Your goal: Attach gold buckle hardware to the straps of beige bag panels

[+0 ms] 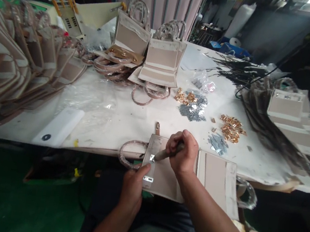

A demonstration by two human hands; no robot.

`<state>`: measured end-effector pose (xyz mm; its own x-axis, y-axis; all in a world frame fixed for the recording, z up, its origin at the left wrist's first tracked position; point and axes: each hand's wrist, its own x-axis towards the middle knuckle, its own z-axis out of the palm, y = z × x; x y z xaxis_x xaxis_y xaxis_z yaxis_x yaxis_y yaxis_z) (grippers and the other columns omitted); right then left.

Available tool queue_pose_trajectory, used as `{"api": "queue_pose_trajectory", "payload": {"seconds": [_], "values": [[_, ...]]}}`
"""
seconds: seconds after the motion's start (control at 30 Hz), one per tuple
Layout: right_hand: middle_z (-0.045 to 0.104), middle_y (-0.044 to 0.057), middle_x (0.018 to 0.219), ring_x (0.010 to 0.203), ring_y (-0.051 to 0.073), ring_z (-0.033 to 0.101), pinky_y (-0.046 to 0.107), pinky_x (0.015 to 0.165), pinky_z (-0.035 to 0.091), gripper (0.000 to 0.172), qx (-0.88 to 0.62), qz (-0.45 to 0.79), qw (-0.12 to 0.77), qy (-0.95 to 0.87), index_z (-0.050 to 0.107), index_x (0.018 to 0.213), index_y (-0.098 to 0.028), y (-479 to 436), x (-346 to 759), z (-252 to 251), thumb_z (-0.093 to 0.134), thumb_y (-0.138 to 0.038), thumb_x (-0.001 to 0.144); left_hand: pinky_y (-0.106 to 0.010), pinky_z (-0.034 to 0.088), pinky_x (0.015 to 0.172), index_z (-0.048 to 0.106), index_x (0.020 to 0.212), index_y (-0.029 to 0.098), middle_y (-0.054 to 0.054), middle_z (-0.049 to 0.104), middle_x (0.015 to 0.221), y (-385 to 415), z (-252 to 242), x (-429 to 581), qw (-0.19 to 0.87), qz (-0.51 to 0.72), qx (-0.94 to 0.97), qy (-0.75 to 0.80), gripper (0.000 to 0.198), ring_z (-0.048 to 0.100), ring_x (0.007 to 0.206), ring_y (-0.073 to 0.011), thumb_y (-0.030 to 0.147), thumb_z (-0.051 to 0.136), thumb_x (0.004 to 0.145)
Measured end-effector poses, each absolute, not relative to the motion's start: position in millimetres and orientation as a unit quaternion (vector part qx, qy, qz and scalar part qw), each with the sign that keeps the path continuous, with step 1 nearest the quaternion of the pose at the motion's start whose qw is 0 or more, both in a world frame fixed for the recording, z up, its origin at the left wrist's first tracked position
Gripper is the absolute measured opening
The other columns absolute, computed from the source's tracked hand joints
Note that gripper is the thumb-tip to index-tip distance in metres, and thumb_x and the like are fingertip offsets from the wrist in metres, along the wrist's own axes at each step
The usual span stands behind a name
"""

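Observation:
A flat beige bag panel (215, 176) with plastic-wrapped round handles lies over the near table edge. My right hand (183, 152) is closed round a dark-handled tool (167, 154), its tip down on a small silver metal fitting (151, 158) on the panel's left part. My left hand (133, 188) grips the panel's left edge from below, thumb pressed beside a silver plate (148, 179). A small brown strap tab (157, 128) sticks up behind the panel.
Heaps of gold clasps (231, 128) and grey metal plates (193, 110) lie mid-table on the white table (108, 117). Finished beige bags stand at the back (161, 61), with stacks at the left (12, 61) and right (288, 111). A white block (59, 125) rests at the near left.

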<state>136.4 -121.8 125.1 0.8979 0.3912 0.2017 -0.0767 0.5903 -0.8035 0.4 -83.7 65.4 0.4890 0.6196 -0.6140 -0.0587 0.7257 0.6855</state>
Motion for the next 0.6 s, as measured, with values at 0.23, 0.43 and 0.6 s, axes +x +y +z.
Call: {"api": "queue_pose_trajectory", "payload": {"seconds": [0.23, 0.43, 0.6], "values": [[0.052, -0.004, 0.056, 0.042, 0.011, 0.045, 0.022, 0.039, 0.036, 0.036, -0.45, 0.143, 0.849, -0.237, 0.063, 0.072, -0.02, -121, 131, 114, 0.066, -0.04, 0.102, -0.029, 0.056, 0.061, 0.079, 0.088, 0.01, -0.007, 0.075, 0.069, -79, 59, -1, 0.805, 0.201, 0.313, 0.461, 0.045, 0.071, 0.062, -0.0222, 0.039, 0.091, 0.055], [0.058, -0.002, 0.06, 0.049, 0.011, 0.05, 0.024, 0.048, 0.039, 0.042, -0.547, 0.15, 0.728, -0.385, 0.062, 0.068, -0.019, -121, 114, 124, 0.068, -0.04, 0.104, -0.028, 0.055, 0.06, 0.08, 0.085, 0.01, -0.008, 0.078, 0.074, -79, 68, -5, 0.79, 0.219, 0.35, 0.453, 0.042, 0.071, 0.064, -0.0209, 0.038, 0.09, 0.055], [0.056, -0.003, 0.051, 0.043, 0.01, 0.046, 0.024, 0.044, 0.035, 0.047, -0.565, 0.199, 0.712, -0.368, 0.061, 0.064, -0.019, -107, 113, 155, 0.07, -0.047, 0.101, -0.031, 0.057, 0.063, 0.082, 0.086, 0.01, -0.01, 0.079, 0.075, -83, 65, -8, 0.783, 0.228, 0.366, 0.449, 0.045, 0.072, 0.065, -0.0226, 0.04, 0.088, 0.054]]}}
